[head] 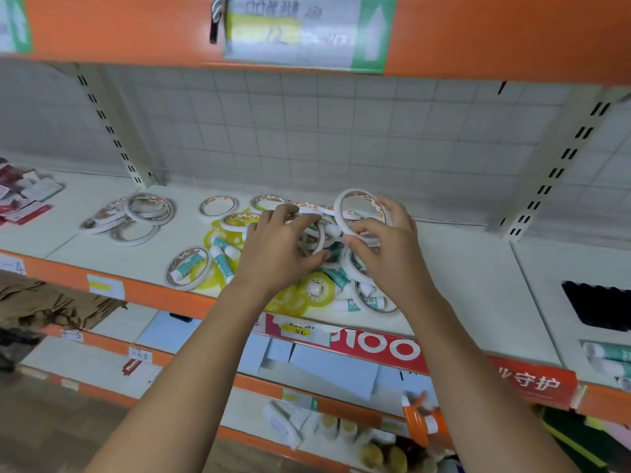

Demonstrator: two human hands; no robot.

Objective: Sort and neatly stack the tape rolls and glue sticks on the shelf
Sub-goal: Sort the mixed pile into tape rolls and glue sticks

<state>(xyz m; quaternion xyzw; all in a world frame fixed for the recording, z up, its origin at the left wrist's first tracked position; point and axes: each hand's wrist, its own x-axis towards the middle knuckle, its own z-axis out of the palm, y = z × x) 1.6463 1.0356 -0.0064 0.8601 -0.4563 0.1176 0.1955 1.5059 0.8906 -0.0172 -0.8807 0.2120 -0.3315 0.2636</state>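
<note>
White metal shop shelving with orange front edges [143, 295], pale wire-grid back panel [324, 131], slotted cream uprights [560, 165], blurred paper price label overhead [293, 29], red printed strip below [392, 346]

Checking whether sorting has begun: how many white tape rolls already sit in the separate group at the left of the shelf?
4 visible: one on top, one leaning left, one below it, one flat in front. More may be hidden underneath.

Both forearms bare to the frame edge, no sleeves, rings or watch visible.
</note>
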